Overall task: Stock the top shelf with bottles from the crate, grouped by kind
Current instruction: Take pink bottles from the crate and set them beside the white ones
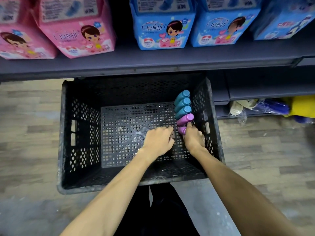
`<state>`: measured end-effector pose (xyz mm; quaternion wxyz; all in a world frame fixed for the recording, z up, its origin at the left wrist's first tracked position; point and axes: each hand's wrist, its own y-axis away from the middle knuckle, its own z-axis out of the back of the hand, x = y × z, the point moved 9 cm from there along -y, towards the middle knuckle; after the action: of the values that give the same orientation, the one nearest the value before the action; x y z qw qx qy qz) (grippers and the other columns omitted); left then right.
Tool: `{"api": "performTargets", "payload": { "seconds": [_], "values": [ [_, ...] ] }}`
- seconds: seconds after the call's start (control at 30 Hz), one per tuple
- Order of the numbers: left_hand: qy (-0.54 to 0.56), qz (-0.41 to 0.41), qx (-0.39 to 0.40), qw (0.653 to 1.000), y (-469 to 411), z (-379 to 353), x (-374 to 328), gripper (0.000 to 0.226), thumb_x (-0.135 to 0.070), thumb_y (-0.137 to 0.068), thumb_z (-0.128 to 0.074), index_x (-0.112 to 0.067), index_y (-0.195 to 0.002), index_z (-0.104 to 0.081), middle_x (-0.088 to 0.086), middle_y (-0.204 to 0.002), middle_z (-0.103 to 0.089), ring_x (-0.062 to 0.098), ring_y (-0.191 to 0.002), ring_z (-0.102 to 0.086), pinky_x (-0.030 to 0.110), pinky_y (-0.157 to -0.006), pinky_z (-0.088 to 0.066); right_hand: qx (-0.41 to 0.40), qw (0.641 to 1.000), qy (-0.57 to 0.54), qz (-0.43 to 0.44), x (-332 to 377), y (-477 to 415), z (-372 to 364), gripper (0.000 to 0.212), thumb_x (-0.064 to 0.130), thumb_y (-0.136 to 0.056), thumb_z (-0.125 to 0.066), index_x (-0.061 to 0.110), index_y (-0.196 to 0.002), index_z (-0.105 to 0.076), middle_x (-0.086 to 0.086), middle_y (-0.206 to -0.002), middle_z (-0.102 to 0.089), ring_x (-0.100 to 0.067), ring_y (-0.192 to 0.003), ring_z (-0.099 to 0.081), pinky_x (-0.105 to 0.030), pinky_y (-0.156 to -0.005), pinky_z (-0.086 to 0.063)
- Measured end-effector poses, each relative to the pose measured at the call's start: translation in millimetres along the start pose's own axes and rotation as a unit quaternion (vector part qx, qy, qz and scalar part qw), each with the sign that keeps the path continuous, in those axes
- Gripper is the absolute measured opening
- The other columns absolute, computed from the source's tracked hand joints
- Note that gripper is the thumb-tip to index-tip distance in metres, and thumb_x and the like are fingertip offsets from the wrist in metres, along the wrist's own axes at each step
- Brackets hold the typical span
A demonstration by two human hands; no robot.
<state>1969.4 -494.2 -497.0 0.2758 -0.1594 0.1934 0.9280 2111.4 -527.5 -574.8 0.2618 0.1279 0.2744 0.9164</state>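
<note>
Purple bottle (182, 130) nearest the person is wrapped by the curled fingers (189, 125) of the right hand (194, 138), against the right wall of the crate (68, 133). Just beside it, the left hand (158, 142) has its fingers bent toward that bottle; whether they touch or hold anything cannot be told. Beyond, a second purple bottle (185, 119) and three teal bottles (182, 102) continue the row along the same wall toward the crate's far right corner. The crate stands on the floor (30, 125) below a grey shelf (153, 60) carrying pink packs (76, 34) and blue packs (162, 31).
</note>
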Motion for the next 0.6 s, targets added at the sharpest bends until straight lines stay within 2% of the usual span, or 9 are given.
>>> {"api": "performTargets", "payload": {
  "seconds": [0.1, 0.23, 0.33, 0.43, 0.6],
  "values": [
    [-0.007, 0.006, 0.001, 1.000, -0.3, 0.2, 8.5, 0.019, -0.028, -0.088, -0.047, -0.017, -0.101, -0.056, 0.004, -0.097, -0.066, 0.028, -0.089, -0.062, 0.036, -0.067, -0.046, -0.006, 1.000, 0.011, 0.028, 3.1, 0.6, -4.7, 0.033, 0.002, -0.097, -0.046, 0.014, -0.128, -0.047, -0.013, -0.121, -0.062, -0.039, -0.113, -0.056, -0.043, -0.092, -0.041],
    [-0.010, 0.010, 0.010, 1.000, 0.5, -2.5, 19.1, 0.018, -0.028, -0.089, -0.047, -0.017, -0.100, -0.055, 0.003, -0.097, -0.065, 0.028, -0.088, -0.062, 0.037, -0.069, -0.049, -0.017, 0.999, 0.020, 0.044, 0.5, -0.7, -7.2, 0.032, 0.003, -0.096, -0.044, 0.017, -0.124, -0.052, -0.015, -0.116, -0.066, -0.040, -0.106, -0.062, -0.041, -0.083, -0.047],
    [-0.008, 0.016, 0.008, 1.000, 3.0, -1.9, 27.5, 0.018, -0.029, -0.090, -0.048, -0.018, -0.101, -0.057, 0.002, -0.097, -0.067, 0.027, -0.089, -0.062, 0.038, -0.078, -0.047, -0.012, 0.998, -0.026, 0.047, 0.3, -4.2, -7.2, 0.027, 0.007, -0.092, -0.052, 0.023, -0.114, -0.053, -0.014, -0.111, -0.068, -0.038, -0.100, -0.063, -0.034, -0.072, -0.040],
    [-0.018, 0.025, 0.010, 0.999, 2.6, 3.1, 41.5, 0.018, -0.030, -0.090, -0.048, -0.020, -0.101, -0.058, 0.000, -0.095, -0.068, 0.025, -0.089, -0.063, 0.039, -0.087, -0.046, -0.008, 0.996, -0.080, 0.036, 0.2, -6.4, -2.8, 0.029, 0.014, -0.087, -0.064, 0.028, -0.113, -0.058, -0.011, -0.108, -0.068, -0.034, -0.094, -0.061, -0.031, -0.071, -0.039],
    [-0.023, 0.028, -0.010, 0.999, -2.2, 21.2, 50.4, 0.016, -0.029, -0.089, -0.049, -0.020, -0.097, -0.058, -0.001, -0.093, -0.068, 0.024, -0.086, -0.064, 0.038, -0.082, -0.048, -0.013, 0.991, -0.122, 0.052, 8.1, -2.3, 16.2, 0.038, 0.028, -0.079, -0.078, 0.026, -0.115, -0.065, -0.011, -0.107, -0.070, -0.034, -0.094, -0.064, -0.034, -0.078, -0.051]
  ]
}}
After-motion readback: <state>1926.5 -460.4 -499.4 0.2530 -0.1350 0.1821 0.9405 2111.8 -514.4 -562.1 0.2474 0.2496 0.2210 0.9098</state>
